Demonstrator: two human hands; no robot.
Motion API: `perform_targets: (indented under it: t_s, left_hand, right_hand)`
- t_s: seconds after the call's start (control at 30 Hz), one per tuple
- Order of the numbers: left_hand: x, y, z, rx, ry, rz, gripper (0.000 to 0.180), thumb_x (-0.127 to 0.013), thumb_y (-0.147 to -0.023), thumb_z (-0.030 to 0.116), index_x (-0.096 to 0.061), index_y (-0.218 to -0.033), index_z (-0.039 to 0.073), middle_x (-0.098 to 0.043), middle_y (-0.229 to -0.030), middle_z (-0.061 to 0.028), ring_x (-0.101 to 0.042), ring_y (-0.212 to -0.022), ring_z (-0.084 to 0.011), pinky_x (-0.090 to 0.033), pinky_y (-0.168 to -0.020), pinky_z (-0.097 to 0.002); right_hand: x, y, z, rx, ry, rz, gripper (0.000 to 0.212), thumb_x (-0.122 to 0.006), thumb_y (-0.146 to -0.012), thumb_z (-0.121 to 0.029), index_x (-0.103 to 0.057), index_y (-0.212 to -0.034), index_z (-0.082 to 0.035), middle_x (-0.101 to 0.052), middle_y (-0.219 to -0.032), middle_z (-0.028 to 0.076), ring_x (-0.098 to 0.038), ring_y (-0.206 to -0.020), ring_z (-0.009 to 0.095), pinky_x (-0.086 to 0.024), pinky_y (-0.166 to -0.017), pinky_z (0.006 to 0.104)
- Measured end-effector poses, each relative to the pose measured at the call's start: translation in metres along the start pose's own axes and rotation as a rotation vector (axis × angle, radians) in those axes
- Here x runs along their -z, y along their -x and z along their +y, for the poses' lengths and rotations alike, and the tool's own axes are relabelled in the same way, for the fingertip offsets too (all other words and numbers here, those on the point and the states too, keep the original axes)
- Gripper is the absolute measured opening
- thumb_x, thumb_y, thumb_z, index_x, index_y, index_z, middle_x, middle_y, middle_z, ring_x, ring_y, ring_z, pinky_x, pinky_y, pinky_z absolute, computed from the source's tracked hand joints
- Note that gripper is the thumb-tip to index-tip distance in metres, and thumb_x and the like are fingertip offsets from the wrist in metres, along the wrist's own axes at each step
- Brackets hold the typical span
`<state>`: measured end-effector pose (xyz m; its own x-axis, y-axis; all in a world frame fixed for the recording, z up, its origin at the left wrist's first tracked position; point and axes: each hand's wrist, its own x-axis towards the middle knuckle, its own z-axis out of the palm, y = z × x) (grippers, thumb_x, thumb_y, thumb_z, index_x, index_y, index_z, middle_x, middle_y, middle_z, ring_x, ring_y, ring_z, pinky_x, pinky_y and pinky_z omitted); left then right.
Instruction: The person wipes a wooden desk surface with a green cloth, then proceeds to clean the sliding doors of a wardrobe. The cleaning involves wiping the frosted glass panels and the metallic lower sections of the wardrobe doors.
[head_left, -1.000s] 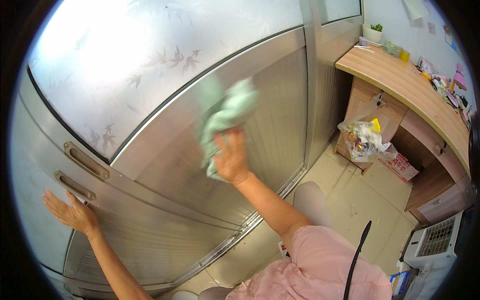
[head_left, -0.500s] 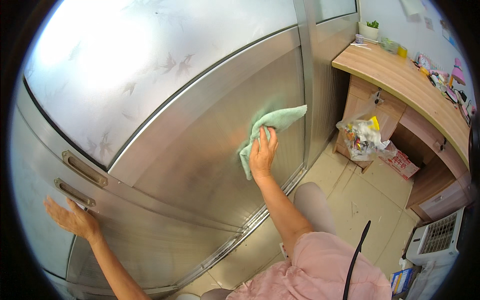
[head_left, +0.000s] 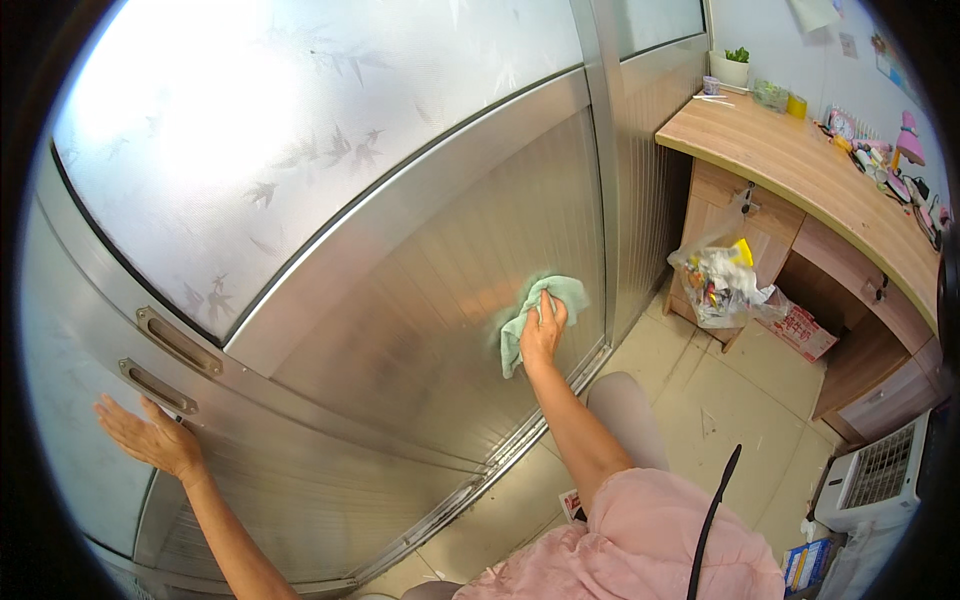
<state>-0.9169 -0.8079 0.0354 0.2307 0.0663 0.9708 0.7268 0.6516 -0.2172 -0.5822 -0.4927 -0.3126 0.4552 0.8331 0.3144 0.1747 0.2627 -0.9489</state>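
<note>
A pale green cloth (head_left: 553, 296) lies bunched against the lower metal panel of a sliding door (head_left: 430, 280). My right hand (head_left: 541, 334) presses it there, fingers bent over the fabric. On the far left, my left hand (head_left: 150, 438) rests with fingers spread near the door's edge, just below two recessed metal pull handles (head_left: 178, 340); nothing is in it. Above the panel, frosted glass (head_left: 330, 120) with a leaf pattern fills the upper door.
A wooden desk (head_left: 780, 160) stands at the right, holding a potted plant (head_left: 731, 68) and small items. A clear plastic bag of rubbish (head_left: 715, 280) hangs from its drawer knob. The metal door track (head_left: 480, 490) borders the tiled floor (head_left: 690, 410). A white appliance with a grille (head_left: 880, 470) sits lower right.
My right hand has moved down and slightly right across the panel with the cloth, which is now more bunched. My left hand stays almost in place; the view has shifted slightly.
</note>
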Motion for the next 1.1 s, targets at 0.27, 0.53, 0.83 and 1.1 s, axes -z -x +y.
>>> perform_targets:
  t_s: [0.27, 0.53, 0.83, 1.1]
  left_hand:
    - [0.0, 0.004, -0.003, 0.016, -0.013, -0.019, 0.064, -0.038, -0.1, 0.049, -0.031, -0.148, 0.008, -0.026, -0.155, -0.0144, -0.022, -0.143, -0.0327, -0.016, -0.115, -0.0469]
    - [0.001, 0.002, -0.002, -0.002, 0.004, -0.023, 0.062, -0.037, -0.1, 0.048, -0.031, -0.149, 0.01, -0.026, -0.156, -0.0134, -0.022, -0.143, -0.0319, -0.016, -0.115, -0.0476]
    - [0.003, 0.005, -0.002, 0.007, 0.001, -0.031, 0.061, -0.038, -0.1, 0.048, -0.033, -0.147, 0.009, -0.03, -0.153, -0.0151, -0.023, -0.143, -0.0318, -0.017, -0.115, -0.0467]
    - [-0.006, 0.004, -0.006, 0.008, 0.006, -0.024, 0.062, -0.037, -0.1, 0.049, -0.033, -0.147, 0.008, -0.03, -0.152, -0.0175, -0.024, -0.142, -0.0336, -0.016, -0.115, -0.0473]
  right_hand:
    - [0.004, -0.003, -0.103, 0.595, 0.058, 0.102, 0.036, -0.057, -0.082, -0.007, -0.063, -0.118, -0.005, -0.049, -0.119, 0.018, -0.05, -0.107, 0.036, -0.042, -0.09, 0.0453]
    - [0.016, -0.003, -0.149, 0.664, 0.053, 0.037, 0.035, -0.058, -0.082, -0.006, -0.063, -0.115, 0.0, -0.051, -0.116, 0.02, -0.051, -0.106, 0.037, -0.043, -0.09, 0.045]
    - [0.013, -0.006, -0.137, 0.665, 0.112, 0.061, 0.037, -0.059, -0.08, -0.009, -0.064, -0.116, -0.004, -0.051, -0.117, 0.019, -0.052, -0.102, 0.036, -0.043, -0.088, 0.0451]
    - [-0.008, 0.024, 0.079, 0.058, 0.12, 0.102, 0.044, -0.055, -0.086, -0.014, -0.055, -0.129, -0.002, -0.043, -0.136, 0.023, -0.043, -0.124, 0.041, -0.037, -0.103, 0.0464]
